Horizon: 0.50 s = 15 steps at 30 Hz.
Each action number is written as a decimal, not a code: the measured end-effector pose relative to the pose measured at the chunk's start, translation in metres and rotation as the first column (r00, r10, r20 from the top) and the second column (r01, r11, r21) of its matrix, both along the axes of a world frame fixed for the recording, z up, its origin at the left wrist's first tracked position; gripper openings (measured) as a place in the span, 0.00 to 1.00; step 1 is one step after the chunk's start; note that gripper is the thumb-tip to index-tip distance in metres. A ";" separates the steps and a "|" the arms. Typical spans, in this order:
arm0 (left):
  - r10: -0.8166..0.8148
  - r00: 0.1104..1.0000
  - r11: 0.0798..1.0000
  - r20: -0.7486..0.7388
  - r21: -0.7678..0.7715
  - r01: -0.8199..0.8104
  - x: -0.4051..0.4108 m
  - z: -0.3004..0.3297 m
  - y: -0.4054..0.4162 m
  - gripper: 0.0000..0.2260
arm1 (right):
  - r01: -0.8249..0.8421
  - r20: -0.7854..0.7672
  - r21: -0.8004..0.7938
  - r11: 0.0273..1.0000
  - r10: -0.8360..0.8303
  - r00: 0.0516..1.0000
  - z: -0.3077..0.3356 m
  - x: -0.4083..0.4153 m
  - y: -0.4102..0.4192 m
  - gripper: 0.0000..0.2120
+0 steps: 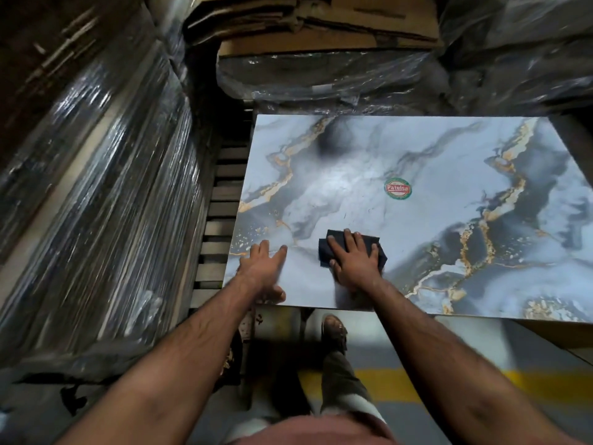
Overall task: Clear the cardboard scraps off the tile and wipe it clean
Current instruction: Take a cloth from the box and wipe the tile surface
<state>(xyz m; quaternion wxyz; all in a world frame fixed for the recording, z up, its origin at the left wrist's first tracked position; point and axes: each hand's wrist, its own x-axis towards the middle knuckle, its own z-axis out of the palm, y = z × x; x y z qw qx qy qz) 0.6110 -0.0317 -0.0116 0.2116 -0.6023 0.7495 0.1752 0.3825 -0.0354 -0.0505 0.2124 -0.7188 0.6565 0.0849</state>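
Tile (417, 162) — marbled, glossy, wrapped pallets (106, 187) beside

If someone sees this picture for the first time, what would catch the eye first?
First the large marble-pattern tile, grey with gold veins, filling the right side, with a round red-and-green sticker near its middle. Then the right hand pressing a dark cloth flat on its near part, and the left hand resting flat beside it.
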 end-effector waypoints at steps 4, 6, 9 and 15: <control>-0.066 0.993 0.994 -0.096 -0.093 0.057 -0.013 -0.005 -0.030 0.40 | -0.065 -0.033 -0.029 0.997 0.064 0.997 -0.006 -0.004 0.065 0.30; -0.068 0.992 0.995 -0.103 -0.081 0.060 -0.028 -0.007 -0.043 0.40 | -0.083 -0.025 -0.021 0.996 0.082 0.996 -0.009 -0.006 0.090 0.31; -0.030 0.998 0.999 -0.054 -0.025 0.029 -0.045 -0.011 -0.057 0.42 | -0.133 -0.072 -0.019 0.991 0.131 0.989 -0.009 -0.010 0.084 0.33; -0.034 0.999 0.999 0.039 -0.012 0.034 -0.050 -0.008 -0.066 0.44 | -0.049 -0.021 -0.065 0.997 0.048 0.999 -0.007 0.000 -0.026 0.30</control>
